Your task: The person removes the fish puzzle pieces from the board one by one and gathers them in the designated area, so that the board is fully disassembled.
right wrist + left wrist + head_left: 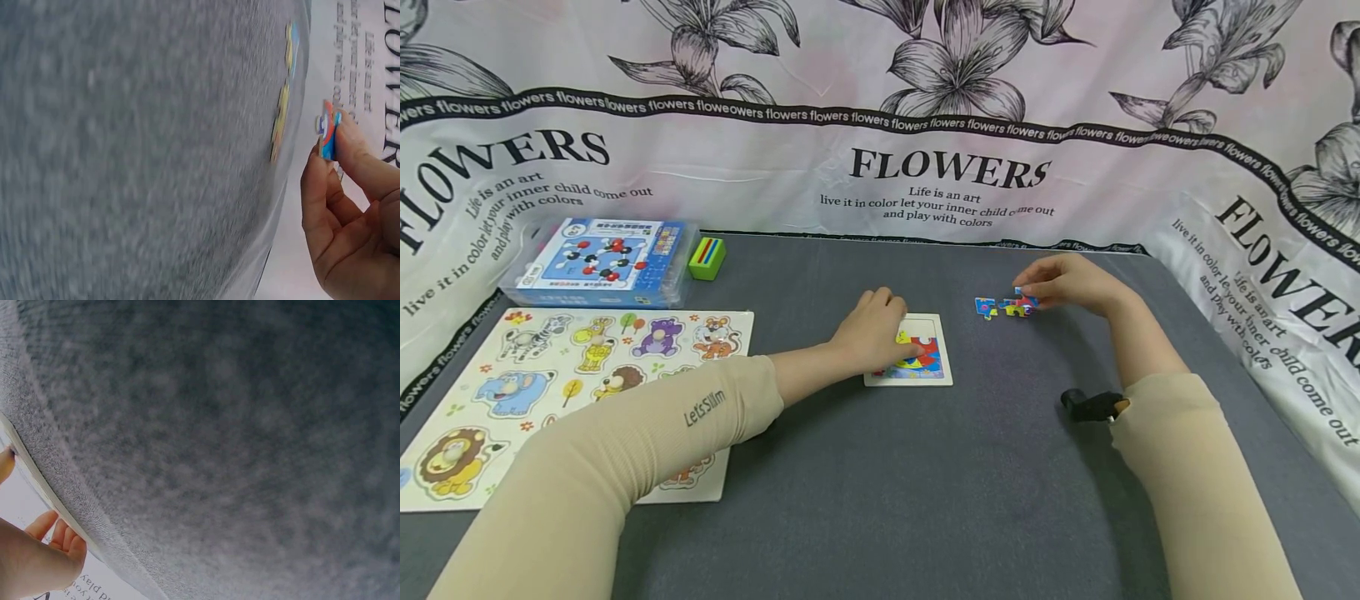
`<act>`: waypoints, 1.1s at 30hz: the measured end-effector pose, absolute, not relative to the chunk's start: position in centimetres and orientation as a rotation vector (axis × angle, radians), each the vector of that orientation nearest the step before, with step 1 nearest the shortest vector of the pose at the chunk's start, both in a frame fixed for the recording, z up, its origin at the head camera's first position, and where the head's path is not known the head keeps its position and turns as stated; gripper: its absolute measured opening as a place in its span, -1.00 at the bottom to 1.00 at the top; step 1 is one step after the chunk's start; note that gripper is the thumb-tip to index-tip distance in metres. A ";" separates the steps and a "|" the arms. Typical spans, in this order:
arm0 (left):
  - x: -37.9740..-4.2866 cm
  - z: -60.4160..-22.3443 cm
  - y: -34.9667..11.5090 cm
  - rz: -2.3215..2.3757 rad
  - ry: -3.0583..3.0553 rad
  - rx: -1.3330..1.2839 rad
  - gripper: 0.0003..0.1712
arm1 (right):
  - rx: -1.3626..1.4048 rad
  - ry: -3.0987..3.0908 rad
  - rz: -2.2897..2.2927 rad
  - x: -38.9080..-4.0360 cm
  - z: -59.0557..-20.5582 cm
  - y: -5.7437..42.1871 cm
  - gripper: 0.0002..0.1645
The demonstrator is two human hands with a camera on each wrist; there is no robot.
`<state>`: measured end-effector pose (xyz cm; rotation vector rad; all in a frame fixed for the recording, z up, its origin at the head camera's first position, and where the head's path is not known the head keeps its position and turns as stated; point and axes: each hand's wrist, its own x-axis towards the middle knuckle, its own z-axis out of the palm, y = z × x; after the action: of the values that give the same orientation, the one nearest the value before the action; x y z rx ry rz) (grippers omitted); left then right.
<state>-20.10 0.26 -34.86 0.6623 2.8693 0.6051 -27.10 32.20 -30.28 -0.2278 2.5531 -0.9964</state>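
My left hand (868,332) rests on the left side of a small white-framed jigsaw tray (946,373), thumb over the colourful pieces inside. In the left wrist view, its fingertips (61,532) lie at the tray's pale edge, and its palm hides part of the tray in the head view. My right hand (1067,283) pinches a small jigsaw piece (327,132), blue and orange, between thumb and fingers, raised above the table in the right wrist view. Close to that hand, loose jigsaw pieces (986,308) lie on the grey cloth.
A large animal puzzle board (568,425) lies at left, partly under my left sleeve. Behind it are a clear plastic case (598,262) with a blue molecule-model label and a small green block (707,259) with coloured stripes. A flower-printed cloth (760,183) hangs at the back.
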 end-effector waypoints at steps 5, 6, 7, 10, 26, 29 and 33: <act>-20.1 -34.9 0.2 0.604 2.868 0.667 -0.27 | -0.161 2.533 -0.976 -27.4 -30.5 33.3 -0.54; -20.1 -34.9 0.2 0.604 2.866 0.667 -0.27 | -0.151 2.527 -0.967 -27.5 -30.6 33.5 -0.54; -20.1 -34.9 0.2 0.605 2.865 0.665 -0.28 | -0.142 2.524 -0.959 -27.5 -30.6 33.6 -0.54; -20.2 -34.9 0.2 0.608 2.862 0.654 -0.28 | -0.123 2.511 -0.939 -27.6 -30.7 34.0 -0.54; -20.3 -34.7 0.1 0.613 2.860 0.659 -0.28 | -0.033 2.497 -0.910 -27.5 -31.0 34.6 -0.55; -20.3 -34.7 0.1 0.612 2.860 0.657 -0.28 | -0.027 2.511 -0.902 -27.5 -31.0 34.6 -0.55; -20.4 -34.7 0.1 0.613 2.859 0.655 -0.28 | -0.024 2.520 -0.885 -27.5 -31.1 34.6 -0.51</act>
<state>-20.36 0.06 -34.69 0.6553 2.8590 0.6132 -27.55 34.58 -31.10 -0.0238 2.5199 -0.8845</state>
